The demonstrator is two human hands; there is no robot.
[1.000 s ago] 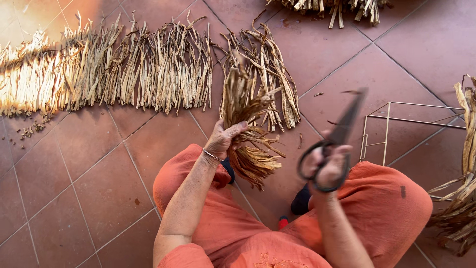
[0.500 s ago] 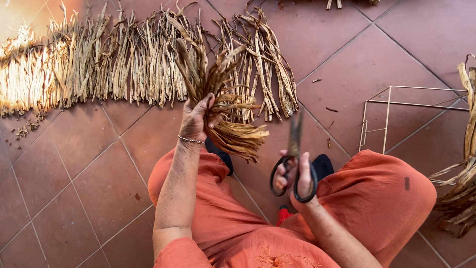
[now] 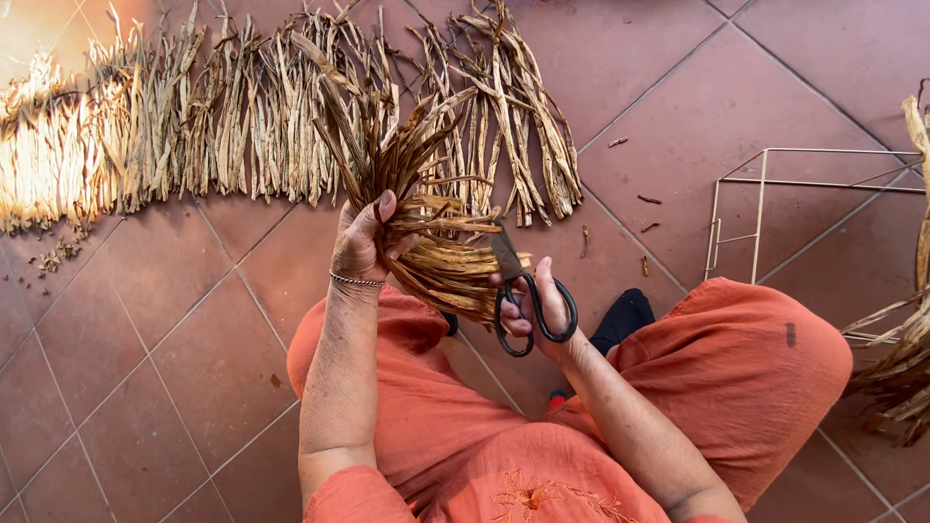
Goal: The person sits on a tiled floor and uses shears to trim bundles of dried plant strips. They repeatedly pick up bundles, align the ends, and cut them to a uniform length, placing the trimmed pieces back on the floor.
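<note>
We cannot see the scissors' (image 3: 523, 291) blades in full: the tips run into the bundle (image 3: 426, 223) and vanish. The left hand's (image 3: 363, 242) fingers wrap behind the bundle, out of view. The frame's (image 3: 765, 194) right end is cut by the picture's edge, as is the pile (image 3: 901, 368) beside it. The row of strips (image 3: 194, 126) runs off the top and left edges; its left end is washed out by glare.

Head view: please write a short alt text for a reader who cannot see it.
A seated person's left hand grips a bundle of dried leaf strips while the right hand brings black scissors to its lower end. More strips lie in rows on the tiled floor.
</note>
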